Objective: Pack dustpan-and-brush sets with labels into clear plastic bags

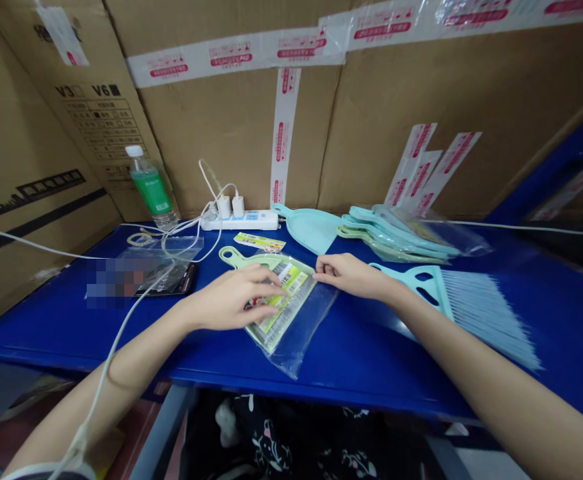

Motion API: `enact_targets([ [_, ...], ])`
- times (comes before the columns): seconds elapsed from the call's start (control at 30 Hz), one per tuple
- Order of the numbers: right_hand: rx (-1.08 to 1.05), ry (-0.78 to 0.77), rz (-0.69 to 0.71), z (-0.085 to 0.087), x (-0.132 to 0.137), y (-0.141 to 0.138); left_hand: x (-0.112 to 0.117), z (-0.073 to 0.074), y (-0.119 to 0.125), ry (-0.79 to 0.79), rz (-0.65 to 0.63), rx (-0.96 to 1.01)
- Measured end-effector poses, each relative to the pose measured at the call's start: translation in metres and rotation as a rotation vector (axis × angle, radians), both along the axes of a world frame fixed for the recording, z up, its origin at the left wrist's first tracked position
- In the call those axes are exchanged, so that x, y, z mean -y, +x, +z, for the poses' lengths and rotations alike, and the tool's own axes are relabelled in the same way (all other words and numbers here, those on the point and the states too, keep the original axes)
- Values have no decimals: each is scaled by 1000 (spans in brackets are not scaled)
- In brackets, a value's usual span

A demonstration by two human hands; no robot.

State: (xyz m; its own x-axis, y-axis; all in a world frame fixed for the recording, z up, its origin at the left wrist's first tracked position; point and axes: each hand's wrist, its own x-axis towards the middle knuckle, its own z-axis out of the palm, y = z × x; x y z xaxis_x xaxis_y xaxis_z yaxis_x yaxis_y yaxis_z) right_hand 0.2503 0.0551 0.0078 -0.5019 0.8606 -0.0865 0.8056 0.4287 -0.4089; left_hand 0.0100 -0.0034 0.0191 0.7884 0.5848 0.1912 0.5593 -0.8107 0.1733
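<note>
A light green dustpan-and-brush set [271, 340] lies in a clear plastic bag [296, 353] on the blue table, its ring handle pointing to the back left. Through the bag shows a yellow-green label card [291, 293]. My left hand [246, 297] rests over the set's left side, fingers spread. At the bag's right edge my right hand [344, 273] has thumb and fingers pinched together on the plastic. Under my right forearm lies a light blue hand brush [486, 307], partly hidden. A light blue dustpan [314, 227] stands behind the bag.
Several bagged dustpan sets [401, 233] are stacked at the back right. A loose label card [258, 241] lies near a white power strip [251, 220] with cables. One white cable crosses my left arm. A bottle [151, 190] and a phone [171, 280] are at left. Cardboard [221, 133] walls the back.
</note>
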Motion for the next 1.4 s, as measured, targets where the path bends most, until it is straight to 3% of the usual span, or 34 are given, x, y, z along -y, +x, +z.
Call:
enact_targets([
  [0.1, 7, 7, 26, 0, 0, 2, 6, -3, 6, -102, -100, -31],
  [0.27, 80, 20, 51, 4, 0, 6, 7, -3, 7, -122, -107, -55],
  [0.5, 180, -103, 125, 15, 5, 16, 9, 1, 7, -159, -130, -43],
  [0.73, 169, -288, 291, 21, 8, 27, 6, 2, 1, -255, -152, 3],
  [0.97, 47, -363, 115, 18, 6, 22, 4, 2, 0, -323, -143, 23],
  [1.2, 21, -314, 91, 11, 7, 19, 3, 1, -2, -327, -135, 33],
  [1.4, 55, -312, 110, 16, 16, 13, 0, 2, -4, -217, -83, -12],
])
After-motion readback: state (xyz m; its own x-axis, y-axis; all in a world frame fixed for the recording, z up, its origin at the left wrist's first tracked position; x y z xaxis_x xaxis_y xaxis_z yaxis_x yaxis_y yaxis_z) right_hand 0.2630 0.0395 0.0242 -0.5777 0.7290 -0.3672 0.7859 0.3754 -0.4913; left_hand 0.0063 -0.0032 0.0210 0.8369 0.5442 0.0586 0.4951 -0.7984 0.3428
